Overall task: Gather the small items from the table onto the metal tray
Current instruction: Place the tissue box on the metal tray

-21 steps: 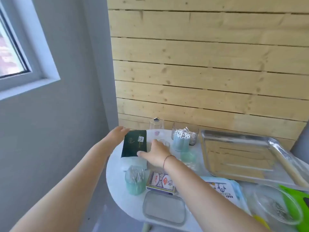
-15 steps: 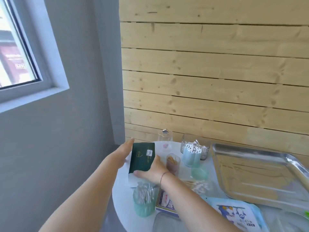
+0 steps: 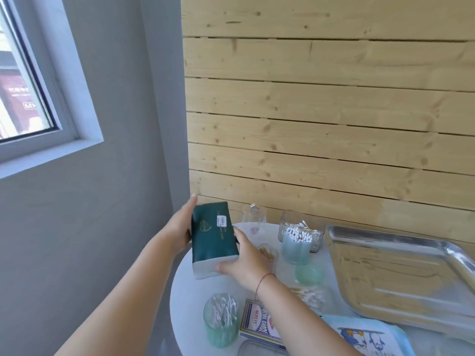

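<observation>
A dark green tissue pack is raised above the left part of the round white table. My left hand presses its left side and my right hand grips its right side and near end. The metal tray lies empty at the right. A blue cup of cotton swabs, a green jar of swabs, a card box, a small jar of toothpicks and a green lid stand on the table.
A clear glass jar and a ribbed glass box stand at the back by the wooden plank wall. A blue wet-wipe packet lies at the front. A grey wall and window are to the left.
Both hands have closed on the green tissue pack and lifted it off the table, tilting it. The camera view has swung upward and left.
</observation>
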Demonstrator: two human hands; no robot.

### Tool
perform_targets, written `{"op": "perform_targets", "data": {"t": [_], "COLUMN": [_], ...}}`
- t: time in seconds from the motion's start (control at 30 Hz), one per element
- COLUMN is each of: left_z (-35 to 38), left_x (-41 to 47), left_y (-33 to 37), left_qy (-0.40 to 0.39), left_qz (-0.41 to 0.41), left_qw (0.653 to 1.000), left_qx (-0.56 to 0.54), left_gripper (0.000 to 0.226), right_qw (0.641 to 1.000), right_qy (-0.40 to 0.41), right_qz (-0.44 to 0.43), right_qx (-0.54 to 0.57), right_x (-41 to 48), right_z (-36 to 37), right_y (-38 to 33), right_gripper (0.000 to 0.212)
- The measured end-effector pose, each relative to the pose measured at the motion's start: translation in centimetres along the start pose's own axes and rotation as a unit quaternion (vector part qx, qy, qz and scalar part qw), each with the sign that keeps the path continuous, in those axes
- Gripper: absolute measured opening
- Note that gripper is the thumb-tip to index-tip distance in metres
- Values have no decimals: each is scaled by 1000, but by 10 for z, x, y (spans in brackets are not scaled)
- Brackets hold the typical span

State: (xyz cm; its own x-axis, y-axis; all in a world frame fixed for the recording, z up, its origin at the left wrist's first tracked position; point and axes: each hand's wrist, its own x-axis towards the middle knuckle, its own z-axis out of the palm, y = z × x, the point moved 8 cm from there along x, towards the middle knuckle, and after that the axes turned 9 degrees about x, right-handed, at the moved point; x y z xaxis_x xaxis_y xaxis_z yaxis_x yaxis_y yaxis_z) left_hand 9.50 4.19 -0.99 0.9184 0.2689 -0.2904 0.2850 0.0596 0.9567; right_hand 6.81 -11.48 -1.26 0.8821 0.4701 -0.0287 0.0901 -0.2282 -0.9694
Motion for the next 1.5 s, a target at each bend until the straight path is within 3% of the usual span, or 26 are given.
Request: {"op": "perform_targets", "data": {"t": [0.1,0.23,0.33,0.47,0.6,0.77,0.83,0.97,1.07,1.5], "left_z": [-5,45,101,188,269,336,357,369,370,370], "left_x": [-17,-51,-65,-74,-77,-64,-55,-37,-25,-15], "left_y": [43,101,122,122,98,52,34,3,-21,-38], "left_qy": [18,14,2,-31,-88,-122,-129,-107,-95,-110], "left_qz": [75,152,190,185,152,70,41,-12,-47,-54], "left_qw": [996,987,981,981,984,989,989,991,991,982], "left_qx": [-35,-44,-44,-40,-8,40,57,75,84,140], "left_gripper": [51,37,45,44,42,57,64,80,82,78], "right_qw": [997,984,965,932,924,912,912,920,925,925], "right_qy": [33,124,209,301,326,381,381,339,314,333], "right_qz": [-58,-99,-103,-64,-37,39,79,147,175,160], "right_qx": [32,74,121,191,197,149,131,127,121,88], "right_x": [-9,-40,-65,-88,-98,-101,-98,-83,-73,-56], "right_z": [-22,-103,-171,-253,-315,-370,-383,-386,-379,-369], "right_y": [-34,-63,-65,-38,-14,26,44,83,107,131], "right_gripper": [78,60,51,41,19,47,49,32,33,34]}}
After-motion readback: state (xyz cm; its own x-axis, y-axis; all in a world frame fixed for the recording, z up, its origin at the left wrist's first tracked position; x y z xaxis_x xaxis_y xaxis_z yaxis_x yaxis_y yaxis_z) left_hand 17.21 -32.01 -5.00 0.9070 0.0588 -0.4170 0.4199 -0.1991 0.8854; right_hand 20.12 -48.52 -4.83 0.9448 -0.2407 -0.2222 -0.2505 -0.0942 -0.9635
